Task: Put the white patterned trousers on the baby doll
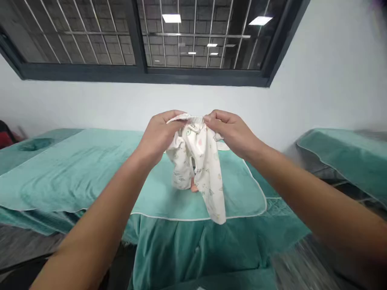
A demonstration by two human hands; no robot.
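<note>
A small pair of white baby pants (201,155) with a faint print hangs from both hands in the middle of the head view. My left hand (165,131) pinches one side of the gathered waistband, and my right hand (226,131) pinches the other. One leg of the pants hangs lower, reaching the front edge of the teal bed cover (242,193). Behind the pants, a small skin-coloured thing (194,186) shows between the legs; most of it is hidden. Some white cloth (223,146) lies behind, near my right fingers.
Teal-covered beds stretch to the left (75,169) and stand at the right (347,149), with a gap between. A white wall (105,104) and a dark-framed barred window (205,76) are behind. Something red and black (6,135) sits at the far left.
</note>
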